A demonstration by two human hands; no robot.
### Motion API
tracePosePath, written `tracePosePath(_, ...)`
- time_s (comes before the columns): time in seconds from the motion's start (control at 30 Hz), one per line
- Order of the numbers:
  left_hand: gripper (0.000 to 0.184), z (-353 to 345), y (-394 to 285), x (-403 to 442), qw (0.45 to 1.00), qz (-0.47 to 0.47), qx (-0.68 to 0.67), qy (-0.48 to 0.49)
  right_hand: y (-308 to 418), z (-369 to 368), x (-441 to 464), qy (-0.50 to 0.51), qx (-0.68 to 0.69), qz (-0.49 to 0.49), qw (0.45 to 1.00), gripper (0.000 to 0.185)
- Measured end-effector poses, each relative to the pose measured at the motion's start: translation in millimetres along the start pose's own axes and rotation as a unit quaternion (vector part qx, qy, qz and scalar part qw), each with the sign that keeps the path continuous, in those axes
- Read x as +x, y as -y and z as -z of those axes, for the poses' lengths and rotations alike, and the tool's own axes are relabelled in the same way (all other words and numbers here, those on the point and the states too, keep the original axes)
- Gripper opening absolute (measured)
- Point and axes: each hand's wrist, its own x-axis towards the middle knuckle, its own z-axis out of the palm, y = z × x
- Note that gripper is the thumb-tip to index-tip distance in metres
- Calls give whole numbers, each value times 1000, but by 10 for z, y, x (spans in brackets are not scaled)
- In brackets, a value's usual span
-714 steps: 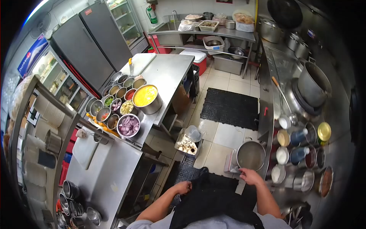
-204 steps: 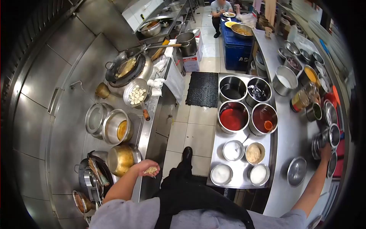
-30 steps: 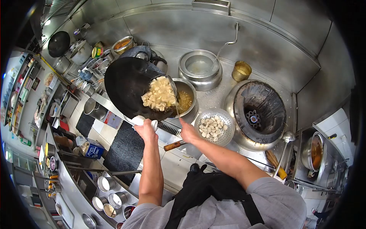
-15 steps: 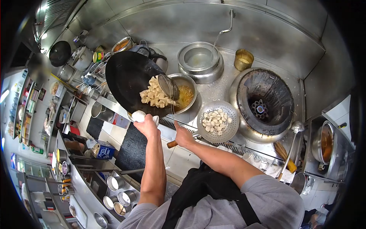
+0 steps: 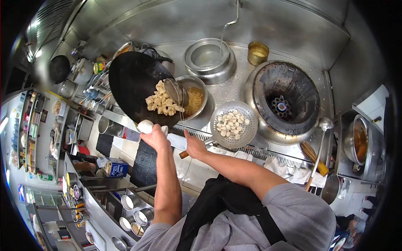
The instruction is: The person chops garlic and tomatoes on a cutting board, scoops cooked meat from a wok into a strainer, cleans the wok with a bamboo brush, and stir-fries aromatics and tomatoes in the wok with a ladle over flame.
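Observation:
My left hand (image 5: 155, 137) grips a white cloth (image 5: 145, 126) at the near rim of a black wok (image 5: 132, 79), which is tilted toward a metal bowl (image 5: 203, 93). Pale cooked pieces (image 5: 162, 101) lie at the wok's low edge. A ladle (image 5: 174, 91) rests against them above the bowl of yellow-brown oil (image 5: 194, 100); my right hand (image 5: 194, 144) is closed around its thin handle. Just right of that hand is a perforated strainer (image 5: 247, 136) with white slices (image 5: 231, 124); its wooden-tipped handle (image 5: 183, 154) passes beneath the hand.
A wok burner (image 5: 261, 113) with a small flame stands to the right. Behind are a water pot (image 5: 226, 67) under a running spout and a brass container (image 5: 258, 53). A long ladle (image 5: 325, 124) and a bamboo brush (image 5: 314, 157) lie at right. Another person (image 5: 351, 228) is at lower right.
The pale pieces have slid down and bunched at the wok's edge. The ladle has turned and now shows its bowl over them. The view has shifted a little; both hands keep their grips.

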Motion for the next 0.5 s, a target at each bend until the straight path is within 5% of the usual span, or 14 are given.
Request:
tracePosePath(0.23,21,545,-108,-31,972,172,-112,115,-500,869,-733,26,-123,-23,992,70)
tracePosePath(0.5,24,1027,-156,-856,944,288,-111,114,-859,2317,-1724,22,-279,10,960,70)
